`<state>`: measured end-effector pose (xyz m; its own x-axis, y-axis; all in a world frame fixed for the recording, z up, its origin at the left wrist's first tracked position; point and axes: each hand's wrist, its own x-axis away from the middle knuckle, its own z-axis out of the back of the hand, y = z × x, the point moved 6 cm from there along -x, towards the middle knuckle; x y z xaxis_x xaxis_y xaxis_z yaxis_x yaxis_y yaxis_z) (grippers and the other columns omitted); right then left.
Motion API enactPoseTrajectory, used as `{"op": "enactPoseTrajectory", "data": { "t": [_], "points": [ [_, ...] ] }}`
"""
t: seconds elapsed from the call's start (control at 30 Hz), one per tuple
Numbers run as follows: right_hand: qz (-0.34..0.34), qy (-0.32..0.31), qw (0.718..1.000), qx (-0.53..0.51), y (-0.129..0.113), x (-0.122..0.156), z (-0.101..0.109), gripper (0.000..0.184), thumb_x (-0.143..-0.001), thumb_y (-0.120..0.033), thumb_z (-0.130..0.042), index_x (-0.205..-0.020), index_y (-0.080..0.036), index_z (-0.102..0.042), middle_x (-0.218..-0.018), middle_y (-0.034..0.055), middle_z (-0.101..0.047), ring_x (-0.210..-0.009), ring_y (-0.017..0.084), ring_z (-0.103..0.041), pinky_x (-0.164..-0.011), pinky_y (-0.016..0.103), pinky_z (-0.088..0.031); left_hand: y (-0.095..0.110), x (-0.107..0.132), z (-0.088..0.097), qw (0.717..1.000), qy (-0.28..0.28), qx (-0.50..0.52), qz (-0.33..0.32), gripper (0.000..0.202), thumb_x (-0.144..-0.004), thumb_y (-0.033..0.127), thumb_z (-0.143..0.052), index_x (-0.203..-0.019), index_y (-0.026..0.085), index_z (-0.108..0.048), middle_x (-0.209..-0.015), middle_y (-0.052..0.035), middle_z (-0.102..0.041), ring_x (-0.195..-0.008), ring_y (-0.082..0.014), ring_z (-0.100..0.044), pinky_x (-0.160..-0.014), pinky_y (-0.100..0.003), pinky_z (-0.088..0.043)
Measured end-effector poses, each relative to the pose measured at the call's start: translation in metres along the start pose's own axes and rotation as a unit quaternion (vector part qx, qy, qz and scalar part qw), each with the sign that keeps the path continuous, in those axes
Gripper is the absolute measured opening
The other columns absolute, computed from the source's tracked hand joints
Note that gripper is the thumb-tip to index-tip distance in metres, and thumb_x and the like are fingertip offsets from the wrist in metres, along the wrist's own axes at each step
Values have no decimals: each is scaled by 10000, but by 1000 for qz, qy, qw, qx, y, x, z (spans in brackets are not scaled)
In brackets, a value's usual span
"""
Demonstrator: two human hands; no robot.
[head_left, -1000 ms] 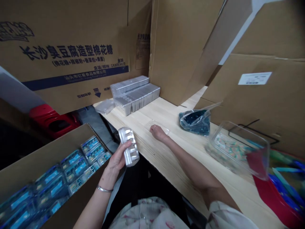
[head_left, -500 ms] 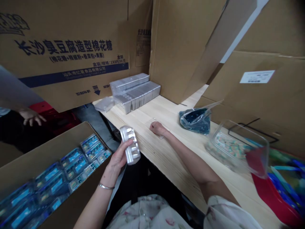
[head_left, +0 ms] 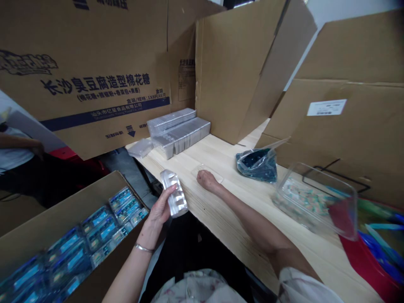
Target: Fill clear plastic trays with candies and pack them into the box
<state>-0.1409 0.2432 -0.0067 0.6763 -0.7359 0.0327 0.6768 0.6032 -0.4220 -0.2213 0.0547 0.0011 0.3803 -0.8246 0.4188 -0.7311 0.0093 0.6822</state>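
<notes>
Your left hand (head_left: 159, 208) has a nice secure wrap on the clear plastic blister tray (head_left: 174, 195) over the open carton (head_left: 69, 206), while your loosely closed right hand (head_left: 206, 181) rests on the flat clear insert (head_left: 198, 169) on the tabletop (head_left: 217, 223).

Below and left of the left hand's fingers (head_left: 169, 192), a carton (head_left: 67, 219) of packs (head_left: 101, 229) is placed; ahead of them, stacked trays (head_left: 178, 132) are set on the wooden table (head_left: 221, 223) (against cardboard (head_left: 227, 71)), and a bag (head_left: 256, 165) and tub (head_left: 315, 202) are positioned right of the right hand's fingers (head_left: 202, 176).
</notes>
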Motion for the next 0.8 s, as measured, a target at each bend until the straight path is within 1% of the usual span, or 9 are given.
{"op": "enactPoseTrajectory", "data": {
  "t": [0.1,0.17,0.3,0.4,0.5,0.57,0.67,0.73,0.8],
  "points": [
    [11,26,998,-62,-1,8,25,188,-839,-201,-473,-827,-131,-647,-796,67,-688,-734,153,-627,-653,227,-437,-1,-6,-3,1000,-4,-11,-19,389,-695,274,-718,-1043,160,-583,-811,-40,-660,-701,-174,-645,-715,-324,-527],
    [35,48,978,-200,-2,17,48,195,-835,-290,-500,-827,-139,-623,-691,23,-649,-617,126,-592,-594,227,-434,5,-14,-10,996,-31,-48,-65,502,-692,301,-723,-1147,190,-544,-894,-40,-650,-759,-167,-636,-761,-317,-507],
    [75,78,873,-475,-1,43,86,245,-754,-392,-628,-781,-151,-592,-615,-13,-596,-565,107,-550,-607,250,-443,30,-36,-26,938,-41,-291,-181,854,-673,429,-714,-1405,240,-318,-1287,-115,-503,-1088,-243,-547,-917,-351,-425],
    [93,108,828,-543,2,61,102,240,-763,-385,-647,-788,-153,-591,-636,-14,-595,-591,102,-550,-633,252,-448,49,-58,-32,779,54,-584,-221,1118,-545,482,-766,-1472,264,-181,-1449,-155,-306,-1281,-361,-349,-1007,-467,-312],
    [101,157,801,-569,9,73,115,216,-771,-360,-655,-797,-156,-588,-647,-21,-592,-599,97,-547,-638,249,-453,50,-81,-38,600,92,-770,-198,1133,-528,524,-730,-1479,279,-164,-1442,-182,-308,-1273,-442,-312,-966,-595,-270],
    [99,179,789,-579,13,78,123,217,-763,-358,-667,-796,-159,-586,-641,-26,-590,-587,96,-544,-632,251,-456,40,-93,-38,544,71,-821,-157,1118,-533,556,-706,-1477,255,-186,-1441,-208,-317,-1255,-462,-330,-946,-631,-259],
    [92,191,778,-591,15,83,131,240,-743,-376,-684,-782,-162,-583,-635,-27,-589,-577,98,-542,-622,258,-460,31,-96,-42,561,57,-812,-152,1113,-516,621,-707,-1451,208,-269,-1515,-220,-192,-1348,-478,-156,-1001,-659,-129],
    [88,184,777,-595,11,86,132,253,-735,-390,-689,-774,-164,-583,-636,-22,-593,-580,103,-547,-622,264,-463,31,-85,-56,651,32,-727,-216,1119,-529,593,-736,-1456,200,-246,-1546,-190,-111,-1397,-421,-25,-1055,-608,-64],
    [88,167,778,-600,4,89,129,256,-733,-396,-690,-764,-165,-583,-634,-17,-598,-584,106,-552,-627,268,-466,27,-67,-79,774,-60,-571,-268,1115,-591,523,-749,-1481,244,-139,-1558,-147,-90,-1417,-347,-43,-1090,-518,-128]
  ]
}}
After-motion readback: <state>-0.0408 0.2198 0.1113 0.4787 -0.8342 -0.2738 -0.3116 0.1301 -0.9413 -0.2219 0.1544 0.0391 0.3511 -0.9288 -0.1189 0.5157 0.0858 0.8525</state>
